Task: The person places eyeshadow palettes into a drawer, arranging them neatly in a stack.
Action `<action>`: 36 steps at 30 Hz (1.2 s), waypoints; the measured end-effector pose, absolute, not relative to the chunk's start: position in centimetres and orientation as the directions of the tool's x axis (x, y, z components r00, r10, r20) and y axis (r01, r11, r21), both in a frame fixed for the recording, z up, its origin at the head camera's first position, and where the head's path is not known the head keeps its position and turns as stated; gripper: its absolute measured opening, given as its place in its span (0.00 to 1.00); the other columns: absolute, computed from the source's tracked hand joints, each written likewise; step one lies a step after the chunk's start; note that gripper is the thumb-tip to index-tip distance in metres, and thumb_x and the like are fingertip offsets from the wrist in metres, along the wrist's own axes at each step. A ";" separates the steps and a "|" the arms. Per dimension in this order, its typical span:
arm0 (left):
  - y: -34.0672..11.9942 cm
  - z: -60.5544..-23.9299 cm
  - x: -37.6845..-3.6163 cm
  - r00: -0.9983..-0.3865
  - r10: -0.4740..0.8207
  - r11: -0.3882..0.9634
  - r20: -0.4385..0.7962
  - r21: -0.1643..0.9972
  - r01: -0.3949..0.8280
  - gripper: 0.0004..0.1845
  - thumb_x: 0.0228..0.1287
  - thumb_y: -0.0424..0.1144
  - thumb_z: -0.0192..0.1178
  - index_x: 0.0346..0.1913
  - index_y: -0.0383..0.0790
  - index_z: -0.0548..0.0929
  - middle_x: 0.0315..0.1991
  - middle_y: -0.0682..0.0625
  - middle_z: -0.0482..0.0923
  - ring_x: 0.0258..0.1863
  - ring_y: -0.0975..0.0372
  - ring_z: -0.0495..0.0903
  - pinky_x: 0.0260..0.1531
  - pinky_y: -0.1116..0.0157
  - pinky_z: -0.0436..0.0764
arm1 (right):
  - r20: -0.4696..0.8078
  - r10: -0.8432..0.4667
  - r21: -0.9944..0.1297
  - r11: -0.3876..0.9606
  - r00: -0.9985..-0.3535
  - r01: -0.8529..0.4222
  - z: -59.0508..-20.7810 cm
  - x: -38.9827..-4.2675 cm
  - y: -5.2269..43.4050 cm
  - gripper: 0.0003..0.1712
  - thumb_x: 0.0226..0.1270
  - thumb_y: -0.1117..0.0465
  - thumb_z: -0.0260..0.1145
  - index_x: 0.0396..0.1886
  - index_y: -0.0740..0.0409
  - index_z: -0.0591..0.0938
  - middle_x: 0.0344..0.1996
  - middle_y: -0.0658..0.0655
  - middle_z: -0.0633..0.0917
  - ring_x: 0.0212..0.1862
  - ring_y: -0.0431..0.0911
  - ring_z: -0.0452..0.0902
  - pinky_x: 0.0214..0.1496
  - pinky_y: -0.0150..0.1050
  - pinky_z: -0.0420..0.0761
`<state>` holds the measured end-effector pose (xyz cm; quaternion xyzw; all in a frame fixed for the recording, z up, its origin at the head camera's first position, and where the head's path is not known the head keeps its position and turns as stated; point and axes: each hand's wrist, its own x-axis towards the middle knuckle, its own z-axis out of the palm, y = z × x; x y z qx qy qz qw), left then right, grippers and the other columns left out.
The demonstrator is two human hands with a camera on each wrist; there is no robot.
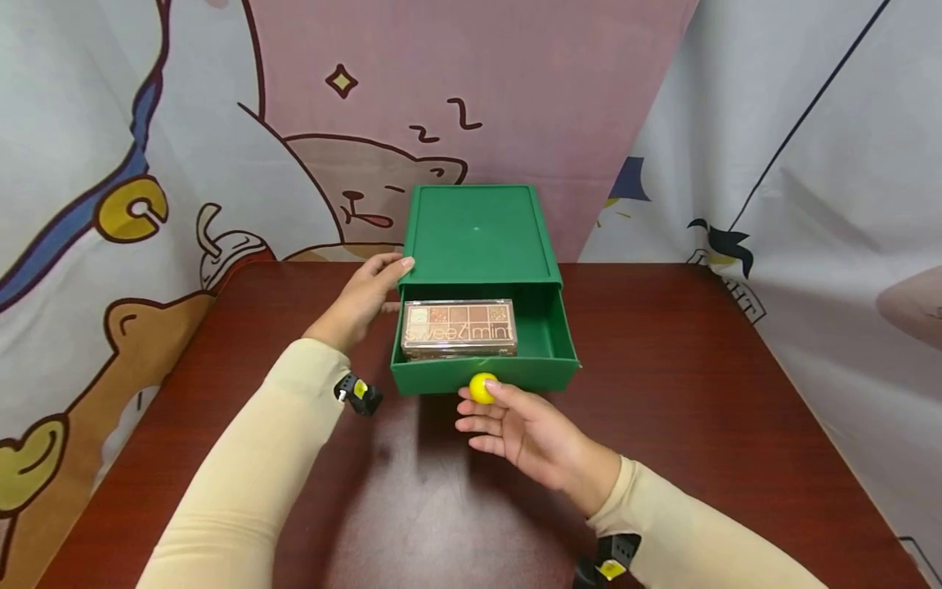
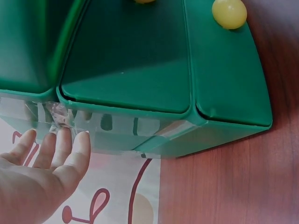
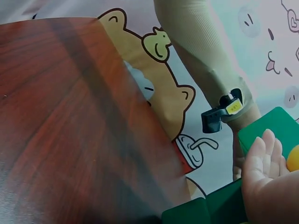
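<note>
Two open hands tend the box (image 1: 474,233): left hand (image 1: 365,296) steadies it, right hand (image 1: 518,429) touches the knob (image 1: 482,388); drawer (image 1: 548,339) out, palette (image 1: 459,328) inside

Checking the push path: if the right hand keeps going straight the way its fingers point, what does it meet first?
The right hand points toward the open green drawer. Its fingertips already sit at the yellow knob on the drawer front, so the knob comes first; whether they quite touch it is hard to judge.
</note>
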<state>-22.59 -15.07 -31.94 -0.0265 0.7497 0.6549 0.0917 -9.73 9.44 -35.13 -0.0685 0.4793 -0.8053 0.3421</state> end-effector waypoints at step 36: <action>-15.0 -31.9 -22.6 -0.980 0.107 0.107 -0.169 0.982 -0.158 0.35 0.70 0.54 0.53 0.74 0.42 0.58 0.73 0.45 0.53 0.70 0.54 0.59 0.62 0.51 0.71 | -0.315 -0.289 -0.840 -0.357 -0.904 0.407 -33.4 -15.5 6.2 0.16 0.73 0.52 0.48 0.44 0.58 0.74 0.42 0.52 0.80 0.48 0.45 0.77 0.61 0.43 0.71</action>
